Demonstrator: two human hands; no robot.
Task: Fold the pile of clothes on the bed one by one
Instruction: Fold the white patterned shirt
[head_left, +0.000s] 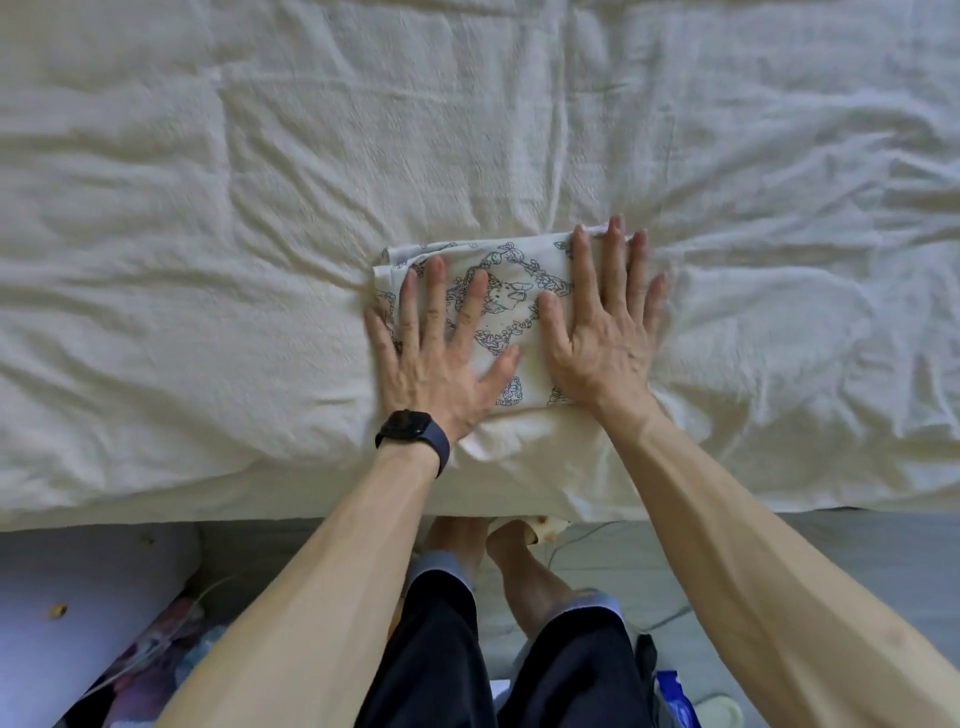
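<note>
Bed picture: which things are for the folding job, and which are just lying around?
For the job: folded printed cloth; left hand and right hand, both pressing flat on it; bed.
Just lying about: blue packet on the floor; colourful bundle beside the bed.

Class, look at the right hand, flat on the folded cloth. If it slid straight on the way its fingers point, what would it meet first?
The right hand has its fingertips at the far edge of the folded cloth, so it would meet only the rumpled bedcover; nothing else shows beyond.
</note>
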